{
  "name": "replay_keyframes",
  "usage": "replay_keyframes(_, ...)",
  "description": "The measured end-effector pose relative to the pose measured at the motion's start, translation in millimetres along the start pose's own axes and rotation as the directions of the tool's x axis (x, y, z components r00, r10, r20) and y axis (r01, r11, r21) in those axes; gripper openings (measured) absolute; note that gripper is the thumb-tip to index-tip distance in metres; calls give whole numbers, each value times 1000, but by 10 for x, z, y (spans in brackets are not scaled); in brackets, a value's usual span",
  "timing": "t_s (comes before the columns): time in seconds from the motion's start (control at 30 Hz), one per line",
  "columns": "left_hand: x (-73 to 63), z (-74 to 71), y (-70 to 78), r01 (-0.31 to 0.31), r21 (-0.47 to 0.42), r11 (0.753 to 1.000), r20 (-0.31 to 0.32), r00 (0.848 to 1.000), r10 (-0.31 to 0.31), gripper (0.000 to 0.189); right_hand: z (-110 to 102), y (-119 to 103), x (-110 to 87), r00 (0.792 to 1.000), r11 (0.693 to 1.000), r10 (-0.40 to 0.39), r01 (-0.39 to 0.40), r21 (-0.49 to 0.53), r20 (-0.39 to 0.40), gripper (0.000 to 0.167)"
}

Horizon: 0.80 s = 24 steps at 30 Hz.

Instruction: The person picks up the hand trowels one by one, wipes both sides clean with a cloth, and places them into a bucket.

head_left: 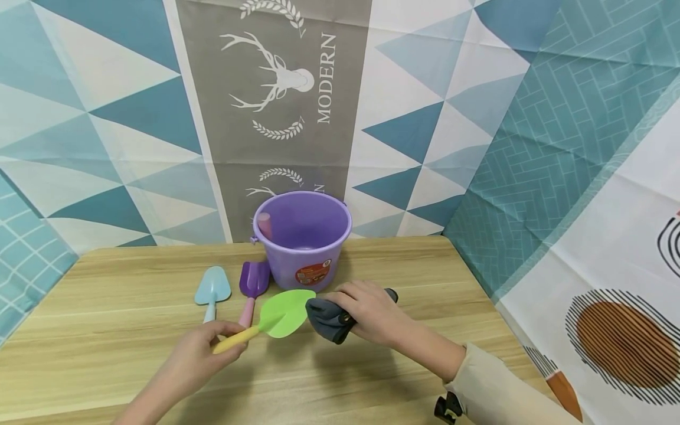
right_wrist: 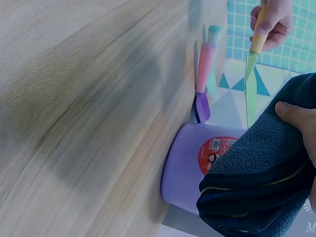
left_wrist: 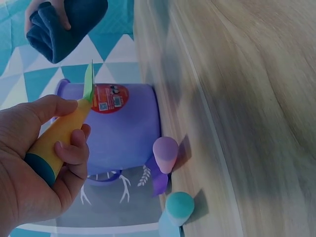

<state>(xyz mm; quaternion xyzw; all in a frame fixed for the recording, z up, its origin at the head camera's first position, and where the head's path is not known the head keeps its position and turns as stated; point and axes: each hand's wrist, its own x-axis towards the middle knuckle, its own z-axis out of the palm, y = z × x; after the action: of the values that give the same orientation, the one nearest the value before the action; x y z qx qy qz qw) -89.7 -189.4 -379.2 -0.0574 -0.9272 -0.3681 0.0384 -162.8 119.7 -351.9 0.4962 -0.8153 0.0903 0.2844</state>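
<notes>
My left hand (head_left: 204,348) grips the yellow handle of a toy shovel with a green blade (head_left: 287,313), held above the table and pointing right. In the left wrist view the fingers curl round that yellow handle (left_wrist: 64,136). My right hand (head_left: 369,310) holds a folded dark blue-grey cloth (head_left: 330,319) close to the blade's tip. Whether cloth and blade touch, I cannot tell. Behind them stands a purple bucket (head_left: 340,260) with a red label. A pink handle (head_left: 264,225) shows inside it.
Left of the bucket lie a purple shovel with a pink handle (head_left: 255,280) and a light blue shovel (head_left: 213,286). All stand on a wooden table (head_left: 106,348). Patterned cloth sheets (head_left: 404,88) hang behind and at the right.
</notes>
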Motion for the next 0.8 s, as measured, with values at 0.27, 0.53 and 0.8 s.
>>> replay_keyframes(0.27, 3, 37, 58, 24, -19, 1000, 18, 1000, -23, 27, 29, -29, 59, 994, 996, -72, 67, -59, -78, 46)
replay_keyframes(0.53, 8, 73, 141, -1, -43, 999, 24, 1000, 2, 24, 68, -76, 128, 979, 979, -160, 140, -149, -125, 45)
replay_keyframes(0.8, 34, 111, 237, -51, -87, 995, 36, 998, 55, 22, 100, -117, 173, 953, 935, -270, 224, -276, -141, 29)
